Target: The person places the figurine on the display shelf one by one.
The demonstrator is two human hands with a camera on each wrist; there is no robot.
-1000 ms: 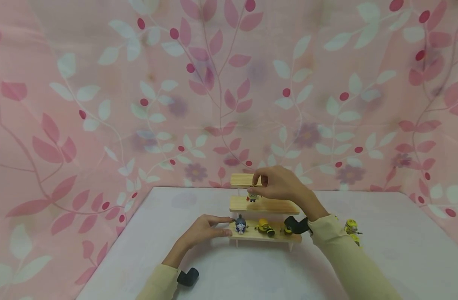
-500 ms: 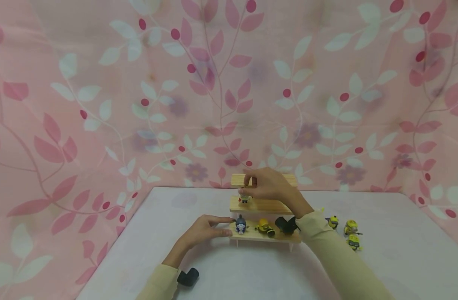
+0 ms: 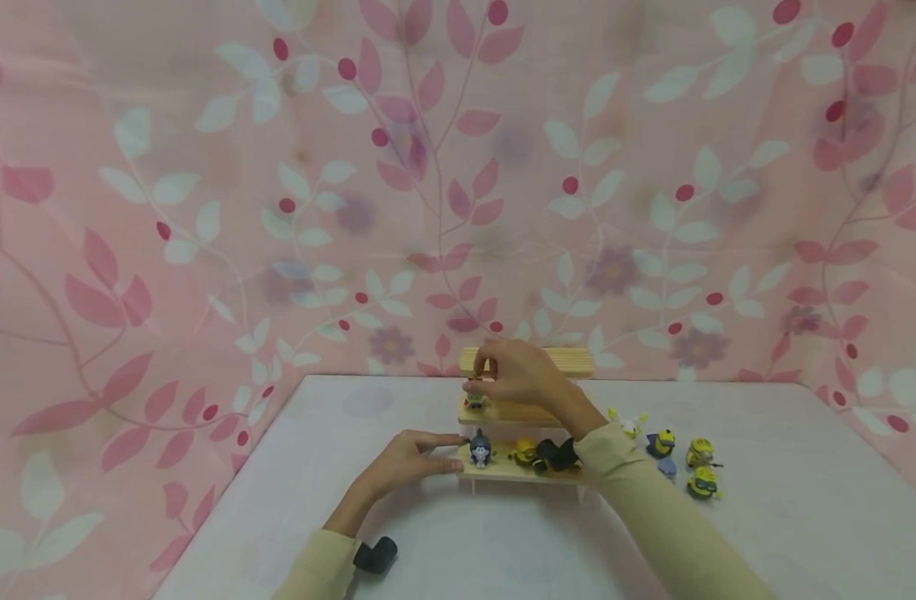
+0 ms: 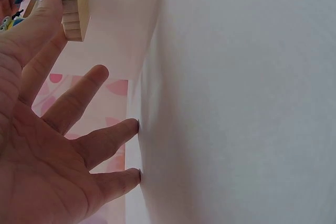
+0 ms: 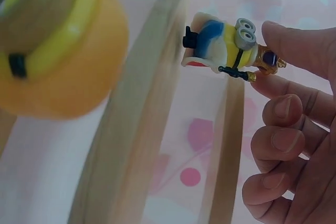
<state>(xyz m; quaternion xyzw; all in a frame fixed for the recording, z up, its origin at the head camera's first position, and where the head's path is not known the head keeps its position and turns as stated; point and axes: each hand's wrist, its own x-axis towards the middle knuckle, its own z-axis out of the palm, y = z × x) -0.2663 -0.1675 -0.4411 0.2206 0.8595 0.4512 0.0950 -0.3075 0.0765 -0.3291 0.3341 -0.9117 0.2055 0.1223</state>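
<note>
My right hand pinches a minion figurine by its gold crown, between thumb and index finger. The figurine has blue overalls and a red cape with white trim. Its feet are at the left part of the middle shelf of a wooden three-tier display stand; I cannot tell if they touch. With thumb and index finger, my left hand grips the left end of the lowest shelf, its other fingers spread. Beside it stands a dark-hooded figurine. Farther right is an orange-capped yellow figurine, partly hidden by the right wrist camera.
Several more figurines are on the white table right of the stand, among them a goggled yellow one and a white-eared one. The top shelf rises behind my right hand. A pink floral cloth hangs behind the table.
My right hand has moved left along the middle shelf with the crowned minion figurine. More figurines on the right have come into view from behind the forearm. The left hand has stayed put.
</note>
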